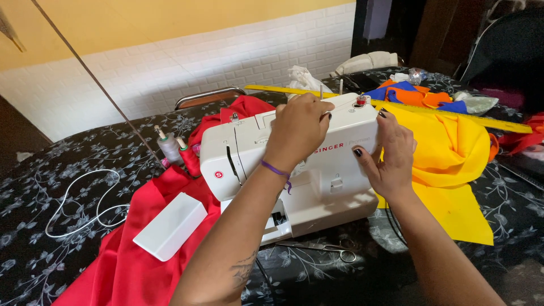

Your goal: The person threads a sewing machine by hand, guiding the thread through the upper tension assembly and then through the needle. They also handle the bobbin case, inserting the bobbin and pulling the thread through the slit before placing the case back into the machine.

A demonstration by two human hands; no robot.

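A white sewing machine [334,187] stands in the middle of a table under a black flowered cloth [68,164]. My left hand [297,130] rests curled over the top of the machine, near its spool pins; a purple band circles that wrist. Against the machine's right end lies my right hand [388,156], thumb on the front face and fingers around the side. Whether either hand pinches thread is hidden. A small red bobbin [360,101] sits on the machine's top right.
Red fabric [130,260] spreads left of the machine with a white plastic cover [170,225] on it. Yellow fabric [453,164] and a long yellow ruler [453,113] lie to the right. Scissors [331,248] lie in front. Thread spools [169,146] and a white cord [79,204] are at left.
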